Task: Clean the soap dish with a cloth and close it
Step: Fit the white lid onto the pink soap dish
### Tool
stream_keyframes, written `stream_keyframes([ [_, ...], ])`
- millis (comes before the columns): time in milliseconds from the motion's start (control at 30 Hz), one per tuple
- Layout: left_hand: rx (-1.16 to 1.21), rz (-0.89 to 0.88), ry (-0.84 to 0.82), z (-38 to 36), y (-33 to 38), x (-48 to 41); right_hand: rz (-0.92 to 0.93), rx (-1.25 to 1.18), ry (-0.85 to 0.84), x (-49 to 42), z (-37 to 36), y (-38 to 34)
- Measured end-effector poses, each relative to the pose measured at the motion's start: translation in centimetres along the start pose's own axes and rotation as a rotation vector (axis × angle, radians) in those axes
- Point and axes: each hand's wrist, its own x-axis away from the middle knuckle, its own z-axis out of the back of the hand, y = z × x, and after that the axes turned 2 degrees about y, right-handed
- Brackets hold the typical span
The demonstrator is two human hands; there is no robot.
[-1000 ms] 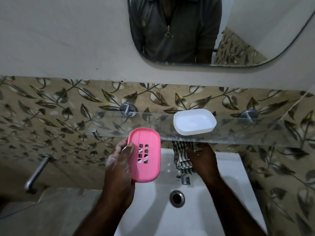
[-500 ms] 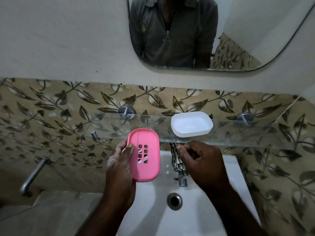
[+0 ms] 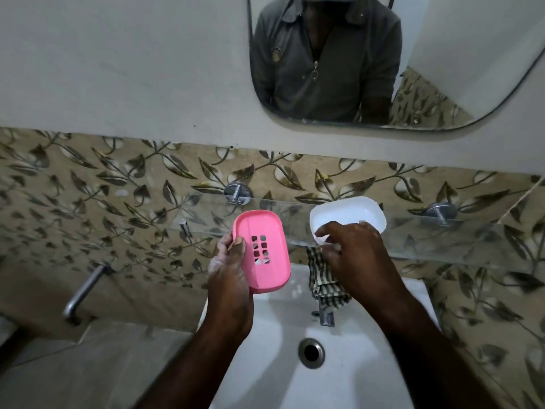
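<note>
My left hand (image 3: 227, 278) grips a pink soap dish tray (image 3: 275, 231) with several drain holes, thumb on its inner face, holding it upright over the sink's left side. The white soap dish half (image 3: 351, 215) sits on the glass shelf (image 3: 442, 237). My right hand (image 3: 354, 255) is at its near rim, and forefinger and thumb pinch that edge. A striped cloth (image 3: 323, 284) hangs over the tap, just under my right hand.
A white sink (image 3: 280, 320) with its drain (image 3: 311, 352) lies below both hands. The metal tap (image 3: 326, 317) stands at the back of the sink. A wall spout (image 3: 82, 293) sticks out at the left, and a mirror (image 3: 442, 54) hangs above the shelf.
My right hand has left the cloth on the tap and risen to the white dish half on the shelf. My left hand still holds the pink tray in much the same place.
</note>
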Motion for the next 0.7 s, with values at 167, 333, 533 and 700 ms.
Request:
stream_keyframes([
  [167,0.028,-0.005,0.017,0.2,-0.1,0.2,0.114,-0.280,-0.006,1.3,2.8,-2.1],
  [333,0.157,0.027,-0.036,0.2,0.3,1.0,-0.091,-1.138,-0.112,1.5,5.8,-4.6],
  [533,0.155,0.121,-0.225,-0.5,0.3,2.2,-0.536,-1.552,-0.134,0.5,1.2,-4.9],
  [700,0.136,0.132,-0.247,0.1,1.1,2.1,-0.580,-1.285,0.102,0.5,-1.2,-6.4],
])
